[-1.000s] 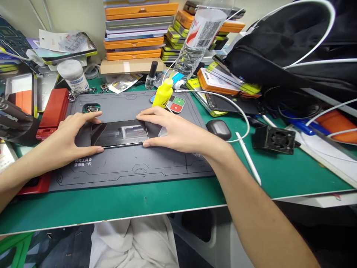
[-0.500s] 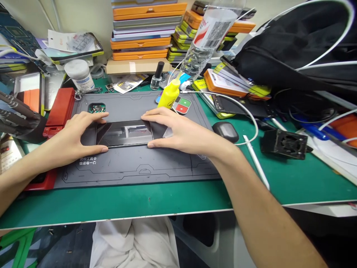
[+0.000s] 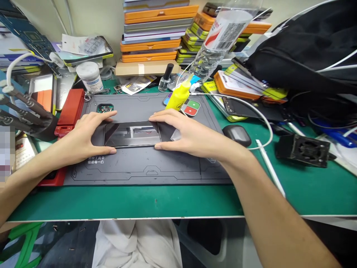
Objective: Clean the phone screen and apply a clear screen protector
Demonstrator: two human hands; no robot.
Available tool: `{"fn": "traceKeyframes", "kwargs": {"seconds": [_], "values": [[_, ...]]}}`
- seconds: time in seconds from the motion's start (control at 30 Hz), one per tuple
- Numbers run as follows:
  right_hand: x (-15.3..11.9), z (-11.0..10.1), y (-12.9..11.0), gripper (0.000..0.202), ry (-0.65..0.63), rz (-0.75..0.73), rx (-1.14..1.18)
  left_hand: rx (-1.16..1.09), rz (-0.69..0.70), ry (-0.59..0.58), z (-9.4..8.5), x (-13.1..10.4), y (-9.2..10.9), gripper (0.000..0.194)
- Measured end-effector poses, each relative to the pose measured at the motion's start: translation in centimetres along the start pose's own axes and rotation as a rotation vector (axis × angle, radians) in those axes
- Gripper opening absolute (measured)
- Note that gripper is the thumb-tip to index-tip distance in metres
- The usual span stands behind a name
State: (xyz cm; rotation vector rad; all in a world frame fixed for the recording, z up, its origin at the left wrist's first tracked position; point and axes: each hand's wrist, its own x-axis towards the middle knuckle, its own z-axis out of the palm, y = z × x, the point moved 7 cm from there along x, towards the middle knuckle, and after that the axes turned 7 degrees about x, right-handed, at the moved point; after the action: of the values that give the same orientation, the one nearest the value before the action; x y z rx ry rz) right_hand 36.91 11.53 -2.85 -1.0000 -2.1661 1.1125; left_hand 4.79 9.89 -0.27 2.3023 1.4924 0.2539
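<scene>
A black smartphone (image 3: 132, 134) lies lengthwise across a grey work mat (image 3: 167, 169), its glossy screen up and reflecting light. My left hand (image 3: 90, 136) grips its left end, fingers at the far edge and thumb at the near edge. At the other end, my right hand (image 3: 181, 132) holds the phone the same way. A small clear piece of film (image 3: 175, 135) shows under my right palm. Just beyond the right hand stands a yellow squeeze bottle (image 3: 178, 96), leaning. A recessed tray of small screws (image 3: 105, 108) sits beyond my left fingers.
A red tool (image 3: 71, 109) and a holder of grey-handled tools (image 3: 36, 119) stand at left. On the right are a black earbud case (image 3: 236, 135), a white stylus (image 3: 270, 169) and a small fan (image 3: 304, 150). A tilted water bottle (image 3: 220, 37) and stacked orange cases (image 3: 158, 15) stand behind.
The whole scene has shifted slightly to the right in view as the camera turned left. Both hands keep the same hold on the smartphone, which has not visibly moved on the mat.
</scene>
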Motion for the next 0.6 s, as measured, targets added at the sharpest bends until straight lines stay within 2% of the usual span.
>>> {"fn": "traceKeyframes", "kwargs": {"seconds": [0.2,0.6], "values": [[-0.10,0.13,-0.10,0.078,0.002,0.003,-0.032,0.000,-0.003,0.027,-0.12,0.03,-0.02,0.124],[-0.22,0.26,-0.21,0.071,0.003,-0.013,-0.107,-0.014,0.031,0.025,-0.26,-0.30,0.85,0.113]]}}
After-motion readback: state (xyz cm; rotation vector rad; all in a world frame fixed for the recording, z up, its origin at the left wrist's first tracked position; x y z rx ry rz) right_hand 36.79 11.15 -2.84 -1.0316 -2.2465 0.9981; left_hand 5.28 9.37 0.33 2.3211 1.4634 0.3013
